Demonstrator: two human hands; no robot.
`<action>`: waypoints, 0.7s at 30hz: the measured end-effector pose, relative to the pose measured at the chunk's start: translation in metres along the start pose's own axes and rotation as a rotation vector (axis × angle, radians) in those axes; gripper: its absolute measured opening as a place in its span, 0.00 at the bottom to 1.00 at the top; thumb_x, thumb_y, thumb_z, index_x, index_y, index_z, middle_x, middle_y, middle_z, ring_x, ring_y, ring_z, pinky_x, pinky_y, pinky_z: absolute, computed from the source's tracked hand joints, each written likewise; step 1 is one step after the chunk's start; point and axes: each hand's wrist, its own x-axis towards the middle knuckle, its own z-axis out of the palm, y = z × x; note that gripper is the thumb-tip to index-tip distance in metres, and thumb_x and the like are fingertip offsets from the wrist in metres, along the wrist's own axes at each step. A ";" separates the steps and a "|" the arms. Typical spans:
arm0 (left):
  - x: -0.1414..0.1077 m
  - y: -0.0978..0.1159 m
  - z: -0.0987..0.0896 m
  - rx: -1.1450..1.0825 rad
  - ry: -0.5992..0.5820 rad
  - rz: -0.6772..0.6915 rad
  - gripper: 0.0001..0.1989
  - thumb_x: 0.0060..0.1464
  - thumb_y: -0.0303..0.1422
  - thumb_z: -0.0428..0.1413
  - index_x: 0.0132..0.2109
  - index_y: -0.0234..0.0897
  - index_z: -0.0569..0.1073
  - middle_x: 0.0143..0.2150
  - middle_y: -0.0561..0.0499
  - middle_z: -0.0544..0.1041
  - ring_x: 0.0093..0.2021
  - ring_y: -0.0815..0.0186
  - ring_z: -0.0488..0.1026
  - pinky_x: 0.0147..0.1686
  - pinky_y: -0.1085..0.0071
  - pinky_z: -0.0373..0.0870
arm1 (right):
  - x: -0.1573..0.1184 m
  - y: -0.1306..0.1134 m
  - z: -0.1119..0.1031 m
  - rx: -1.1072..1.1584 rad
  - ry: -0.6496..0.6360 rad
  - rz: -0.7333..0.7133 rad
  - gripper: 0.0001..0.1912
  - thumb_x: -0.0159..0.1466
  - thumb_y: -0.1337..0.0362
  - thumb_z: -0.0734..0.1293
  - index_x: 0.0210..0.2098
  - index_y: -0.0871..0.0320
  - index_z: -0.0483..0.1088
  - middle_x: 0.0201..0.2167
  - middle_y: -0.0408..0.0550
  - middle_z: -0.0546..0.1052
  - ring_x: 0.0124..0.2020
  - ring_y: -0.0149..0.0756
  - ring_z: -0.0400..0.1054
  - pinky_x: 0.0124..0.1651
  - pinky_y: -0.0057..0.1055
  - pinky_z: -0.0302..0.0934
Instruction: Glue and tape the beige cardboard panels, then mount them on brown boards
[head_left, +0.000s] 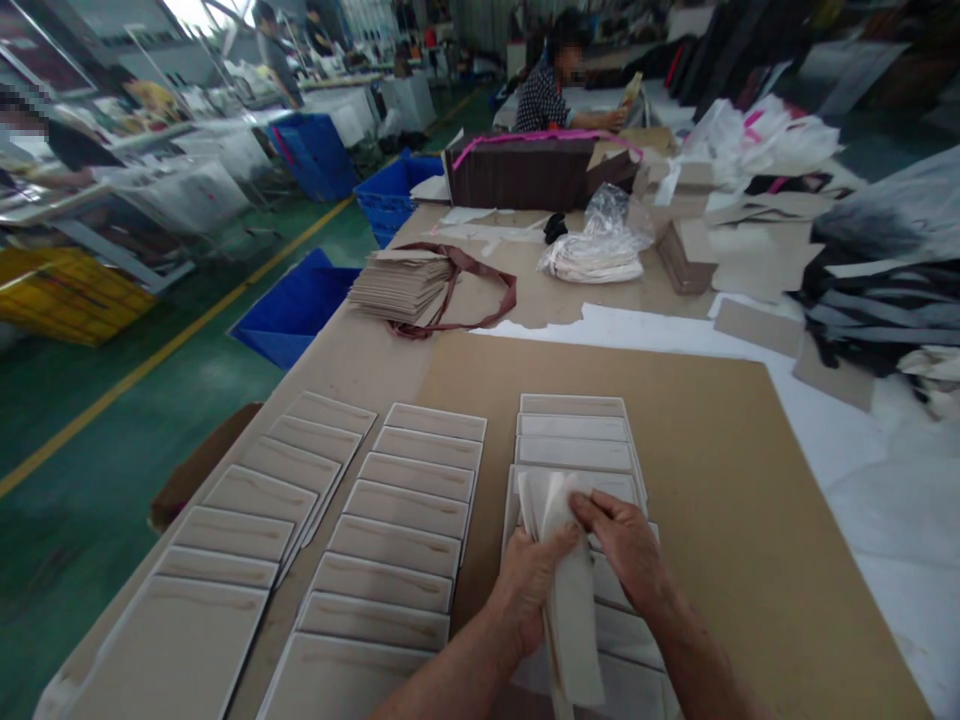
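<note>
My left hand (525, 580) is wrapped around a thin bundle of cream-coloured strips (574, 625), held upright and partly fanned at the top. The fingers of my right hand (619, 540) pinch the upper edge of one strip. Beneath both hands runs an overlapping column of flat, pale rectangular panels (574, 428), partly hidden by my hands and the bundle. To the left lie two more columns, the middle panels (409, 510) and the far-left panels (232, 540), each with a brownish streak near its top edge.
A brown board (720, 480) lies under the right column. Farther back are a stack of beige pieces (401, 285), a brown strap (480, 325), a plastic-wrapped bundle (596, 255) and a dark box (521, 170). Blue bins (292, 310) stand beyond the left edge. A person (551, 90) sits across the table.
</note>
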 end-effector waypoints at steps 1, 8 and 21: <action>0.003 0.001 0.000 -0.014 0.019 0.005 0.25 0.35 0.37 0.69 0.42 0.30 0.76 0.28 0.47 0.79 0.24 0.65 0.73 0.26 0.70 0.71 | 0.001 -0.001 -0.001 -0.011 0.034 -0.006 0.21 0.53 0.44 0.70 0.27 0.58 0.72 0.24 0.43 0.71 0.28 0.33 0.62 0.30 0.27 0.57; 0.019 0.001 0.002 -0.118 -0.020 0.049 0.28 0.32 0.33 0.70 0.44 0.29 0.76 0.32 0.44 0.80 0.27 0.63 0.74 0.31 0.68 0.72 | 0.014 0.008 -0.004 0.220 0.250 -0.010 0.18 0.49 0.49 0.74 0.26 0.57 0.71 0.18 0.37 0.65 0.20 0.27 0.54 0.22 0.25 0.52; 0.044 0.016 -0.001 0.271 0.117 0.177 0.17 0.36 0.38 0.67 0.32 0.35 0.70 0.20 0.59 0.64 0.20 0.74 0.58 0.23 0.76 0.56 | 0.040 -0.002 -0.017 0.327 0.134 0.007 0.20 0.51 0.47 0.73 0.27 0.56 0.67 0.17 0.35 0.64 0.17 0.25 0.55 0.19 0.23 0.54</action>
